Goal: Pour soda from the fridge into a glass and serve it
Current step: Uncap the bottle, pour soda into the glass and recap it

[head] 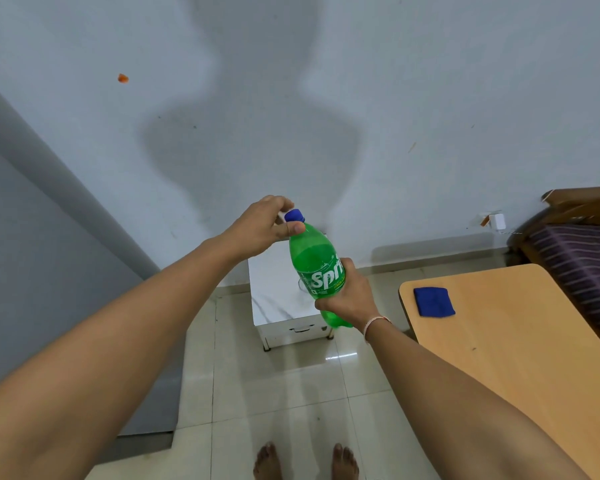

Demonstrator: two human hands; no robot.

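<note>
Right hand [349,299] grasps green plastic soda bottle [317,268] round its label, tilted; left hand [264,226] fingers pinch its blue screw cap [294,215]; wooden table [534,341] on right w/ blue cloth [433,302].

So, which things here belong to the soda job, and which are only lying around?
For the job:
green soda bottle, held by right hand
blue cap, left hand fingers around it

Just around:
blue cloth on wooden table
white cabinet
No glass in view.
</note>
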